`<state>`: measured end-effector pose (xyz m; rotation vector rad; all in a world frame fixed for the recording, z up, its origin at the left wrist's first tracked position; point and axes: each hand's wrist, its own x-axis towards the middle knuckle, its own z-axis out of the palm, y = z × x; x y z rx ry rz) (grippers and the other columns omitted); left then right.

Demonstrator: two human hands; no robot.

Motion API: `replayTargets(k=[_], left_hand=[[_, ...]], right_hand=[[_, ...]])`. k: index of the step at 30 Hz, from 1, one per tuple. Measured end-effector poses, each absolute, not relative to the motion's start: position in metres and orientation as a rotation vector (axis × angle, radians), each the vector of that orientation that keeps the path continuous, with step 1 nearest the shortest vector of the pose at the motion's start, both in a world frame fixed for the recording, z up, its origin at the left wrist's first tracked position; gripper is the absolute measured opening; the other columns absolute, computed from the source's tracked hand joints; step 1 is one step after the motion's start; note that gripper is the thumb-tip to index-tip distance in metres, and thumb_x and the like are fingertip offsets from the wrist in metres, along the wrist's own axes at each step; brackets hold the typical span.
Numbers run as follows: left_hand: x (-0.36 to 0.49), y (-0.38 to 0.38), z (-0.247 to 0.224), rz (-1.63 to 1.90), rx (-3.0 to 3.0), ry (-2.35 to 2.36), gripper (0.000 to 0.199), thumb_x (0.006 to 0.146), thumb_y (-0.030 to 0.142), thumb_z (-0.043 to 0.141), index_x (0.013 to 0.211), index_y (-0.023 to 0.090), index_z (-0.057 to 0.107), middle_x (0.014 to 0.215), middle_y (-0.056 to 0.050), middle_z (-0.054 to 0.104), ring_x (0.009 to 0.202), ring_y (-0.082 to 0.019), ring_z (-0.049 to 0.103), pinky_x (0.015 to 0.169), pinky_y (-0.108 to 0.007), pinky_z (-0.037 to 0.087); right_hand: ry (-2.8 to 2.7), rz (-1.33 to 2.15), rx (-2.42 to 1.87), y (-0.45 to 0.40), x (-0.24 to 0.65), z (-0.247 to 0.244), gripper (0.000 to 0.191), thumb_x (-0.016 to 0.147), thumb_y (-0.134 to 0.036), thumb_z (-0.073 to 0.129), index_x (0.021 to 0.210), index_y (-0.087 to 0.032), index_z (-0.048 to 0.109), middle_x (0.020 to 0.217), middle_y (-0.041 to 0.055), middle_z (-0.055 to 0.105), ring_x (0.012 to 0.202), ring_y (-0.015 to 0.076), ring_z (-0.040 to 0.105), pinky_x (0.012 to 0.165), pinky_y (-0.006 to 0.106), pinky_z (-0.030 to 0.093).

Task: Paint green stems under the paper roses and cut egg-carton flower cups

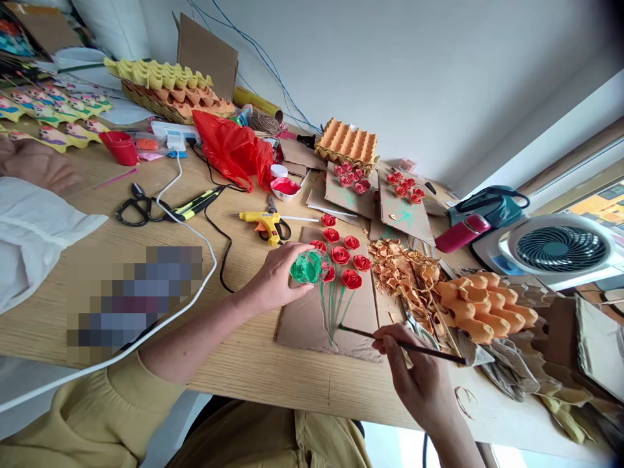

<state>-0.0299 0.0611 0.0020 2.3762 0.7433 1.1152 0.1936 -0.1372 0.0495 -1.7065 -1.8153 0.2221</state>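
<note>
In my left hand [275, 276] is a small clear cup of green paint [308, 266], gripped over the cardboard and tilted so its inside shows. My right hand [419, 370] pinches a thin dark paintbrush [424, 350], its tip touching the cardboard sheet [305, 325] beside the painted green stems [332, 312]. Several red paper-pulp roses [340, 255] sit on the upper part of this sheet; the cup and fingers partly cover some of them.
A yellow glue gun [266, 224] and scissors [134, 207] lie beyond my left hand. Orange scraps [404, 266] and an egg tray [487, 305] are at the right, near a fan [560, 250]. Finished-looking flower boards [407, 218] stand behind. A white cable [195, 227] crosses the table.
</note>
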Motion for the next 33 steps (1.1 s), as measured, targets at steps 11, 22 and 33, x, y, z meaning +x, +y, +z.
replayTargets(k=[11,22,33], left_hand=[[-0.029,0.056,0.003,1.043,2.398,0.660,0.064,0.077,0.020,0.073,0.134,0.021,0.044,0.132,-0.013,0.058,0.125,-0.029,0.055,0.107,-0.044,0.044],[-0.029,0.050,0.004,0.884,2.462,0.496,0.069,0.079,0.022,0.073,0.140,0.024,0.042,0.138,-0.010,0.056,0.132,-0.029,0.049,0.110,-0.043,0.039],[-0.030,0.054,0.004,0.939,2.501,0.550,0.066,0.079,0.022,0.073,0.138,0.024,0.044,0.135,-0.010,0.058,0.128,-0.029,0.053,0.108,-0.043,0.041]], right_hand=[[-1.818,0.191,-1.621,-0.148,0.182,0.076,0.016,0.099,-0.020,0.049,0.097,-0.023,0.064,0.081,0.0014,0.069,0.073,0.0161,0.068,0.063,0.027,0.054],[-1.937,0.086,-1.484,-0.104,0.166,0.071,0.016,0.099,-0.015,0.048,0.103,-0.022,0.061,0.088,0.0022,0.069,0.079,0.0154,0.065,0.070,0.028,0.049],[-1.856,0.119,-1.452,-0.102,0.169,0.071,0.016,0.098,-0.016,0.050,0.103,-0.022,0.063,0.088,0.0015,0.068,0.078,0.0157,0.065,0.069,0.029,0.050]])
